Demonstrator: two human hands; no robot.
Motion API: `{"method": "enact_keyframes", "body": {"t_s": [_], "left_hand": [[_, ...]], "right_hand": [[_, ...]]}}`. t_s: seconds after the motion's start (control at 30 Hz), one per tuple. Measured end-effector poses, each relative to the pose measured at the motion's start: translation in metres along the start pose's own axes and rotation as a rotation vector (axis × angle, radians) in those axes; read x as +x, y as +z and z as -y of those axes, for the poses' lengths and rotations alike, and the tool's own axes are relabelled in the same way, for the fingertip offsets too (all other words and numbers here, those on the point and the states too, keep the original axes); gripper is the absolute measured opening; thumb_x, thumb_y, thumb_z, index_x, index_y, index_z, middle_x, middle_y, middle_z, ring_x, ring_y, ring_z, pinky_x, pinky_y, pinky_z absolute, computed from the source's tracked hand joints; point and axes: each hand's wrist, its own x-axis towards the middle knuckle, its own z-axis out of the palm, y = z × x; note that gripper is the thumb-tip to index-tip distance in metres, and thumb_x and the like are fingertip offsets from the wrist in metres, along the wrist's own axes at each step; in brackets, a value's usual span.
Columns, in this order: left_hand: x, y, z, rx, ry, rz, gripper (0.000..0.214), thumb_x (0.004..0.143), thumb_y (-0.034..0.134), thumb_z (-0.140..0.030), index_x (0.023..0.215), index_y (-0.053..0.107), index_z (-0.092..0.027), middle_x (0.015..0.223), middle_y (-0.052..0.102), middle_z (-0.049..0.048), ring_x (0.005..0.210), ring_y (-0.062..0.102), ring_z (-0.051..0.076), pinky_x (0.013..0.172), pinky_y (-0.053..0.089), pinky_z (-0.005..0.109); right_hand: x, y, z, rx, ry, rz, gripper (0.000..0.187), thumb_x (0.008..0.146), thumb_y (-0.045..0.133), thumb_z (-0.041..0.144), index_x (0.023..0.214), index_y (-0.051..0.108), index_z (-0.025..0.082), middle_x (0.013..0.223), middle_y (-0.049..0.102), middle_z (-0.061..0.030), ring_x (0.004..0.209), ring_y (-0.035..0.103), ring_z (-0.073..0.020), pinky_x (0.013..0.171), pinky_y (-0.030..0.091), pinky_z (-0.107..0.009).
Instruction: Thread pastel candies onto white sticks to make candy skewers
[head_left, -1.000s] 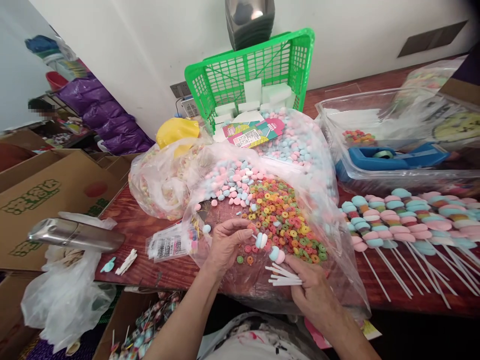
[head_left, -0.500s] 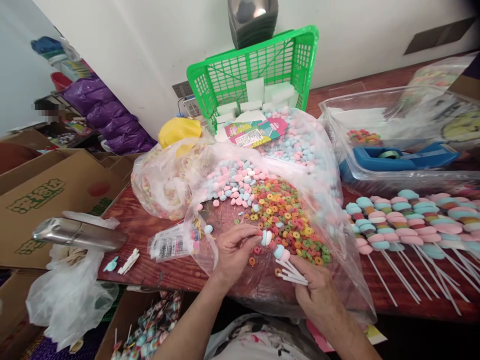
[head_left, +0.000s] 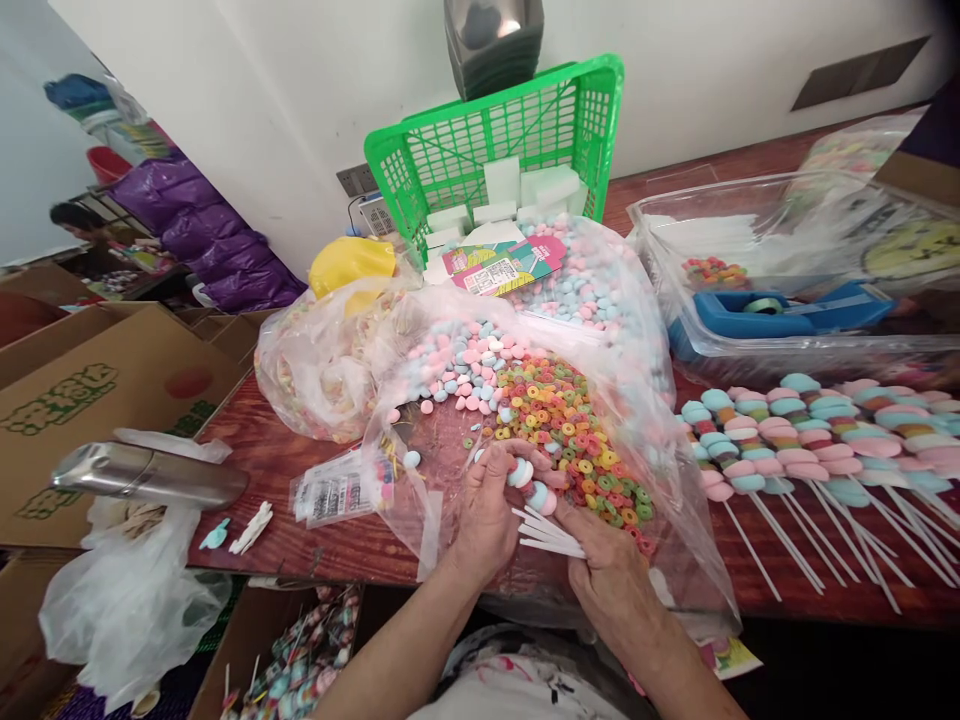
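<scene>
A red wooden table (head_left: 315,548) stands against a white wall, with a green basket (head_left: 611,95) at its back in the upper middle of the frame. At the centre, blue and pink marshmallows (head_left: 480,375) and sugared rings (head_left: 581,430) lie heaped on clear plastic, probably so both stay within easy reach. Just below them, the right hand (head_left: 609,560) is closed on a fan of white sticks (head_left: 551,535), perhaps to keep spares ready; a row of candy (head_left: 520,473) slants up-left from its fingertips. The left hand (head_left: 487,510) curls at the row's far end, maybe steadying it; whether its fingers grip anything, I cannot tell. At right, loaded sticks (head_left: 817,440) lie side by side, handles toward the near edge, likely for tidiness. Compared with a second earlier, the hands are nearer each other, the left hand more upright, its wrist closer to the stick tips.
</scene>
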Motion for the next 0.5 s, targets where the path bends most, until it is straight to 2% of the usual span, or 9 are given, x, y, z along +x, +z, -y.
{"method": "enact_keyframes", "body": {"t_s": [0.07, 0.13, 0.2, 0.27, 0.37, 0.5], "left_hand": [[0.0, 0.005, 0.0, -0.03, 0.016, -0.006, 0.039, 0.086, 0.054, -0.056, 0.078, 0.058, -0.018, 0.07, 0.066, 0.0021, 0.062, 0.066, 0.016, 0.063, 0.056, 0.031], [0.0, 0.009, 0.002, -0.086, 0.038, 0.021, 0.041, 0.086, 0.054, -0.056, 0.07, 0.054, -0.018, 0.061, 0.059, -0.0014, 0.055, 0.062, 0.014, 0.062, 0.055, 0.031], [-0.001, 0.013, 0.007, -0.156, 0.046, 0.054, 0.043, 0.085, 0.055, -0.056, 0.066, 0.051, -0.018, 0.056, 0.053, -0.0039, 0.048, 0.057, 0.011, 0.06, 0.055, 0.03], [-0.003, 0.016, 0.014, -0.206, 0.024, 0.079, 0.043, 0.086, 0.054, -0.055, 0.064, 0.049, -0.018, 0.054, 0.049, -0.005, 0.044, 0.052, 0.009, 0.059, 0.054, 0.03], [-0.006, 0.019, 0.028, -0.215, -0.017, 0.091, 0.044, 0.085, 0.054, -0.057, 0.064, 0.049, -0.019, 0.052, 0.048, -0.005, 0.043, 0.05, 0.01, 0.057, 0.053, 0.03], [-0.01, 0.012, 0.04, -0.142, -0.006, 0.126, 0.042, 0.087, 0.05, -0.057, 0.066, 0.053, -0.02, 0.056, 0.051, -0.0017, 0.053, 0.057, 0.015, 0.06, 0.052, 0.031]], "right_hand": [[0.0, -0.003, 0.003, 0.035, -0.016, 0.021, 0.07, 0.066, 0.037, -0.002, 0.128, 0.062, 0.017, 0.097, 0.075, -0.0098, 0.09, 0.073, -0.0227, 0.082, 0.059, -0.037], [-0.002, -0.007, 0.007, 0.097, -0.07, 0.013, 0.068, 0.068, 0.037, -0.002, 0.129, 0.06, 0.017, 0.098, 0.075, -0.0093, 0.088, 0.073, -0.0216, 0.081, 0.059, -0.034], [-0.004, -0.01, 0.011, 0.154, -0.141, -0.029, 0.058, 0.075, 0.038, 0.0, 0.125, 0.061, 0.018, 0.095, 0.076, -0.0082, 0.08, 0.073, -0.02, 0.072, 0.06, -0.028], [-0.007, -0.01, 0.013, 0.192, -0.18, -0.083, 0.044, 0.081, 0.041, 0.004, 0.115, 0.065, 0.019, 0.082, 0.075, -0.0053, 0.065, 0.071, -0.0174, 0.06, 0.057, -0.023], [-0.013, -0.004, 0.011, 0.232, -0.155, -0.111, 0.03, 0.085, 0.044, 0.007, 0.1, 0.067, 0.019, 0.06, 0.065, 0.0012, 0.045, 0.06, -0.0131, 0.046, 0.049, -0.019], [-0.017, 0.006, 0.004, 0.211, -0.101, -0.106, 0.024, 0.087, 0.046, 0.011, 0.091, 0.069, 0.018, 0.053, 0.057, 0.0028, 0.041, 0.053, -0.0129, 0.042, 0.043, -0.021]]}}
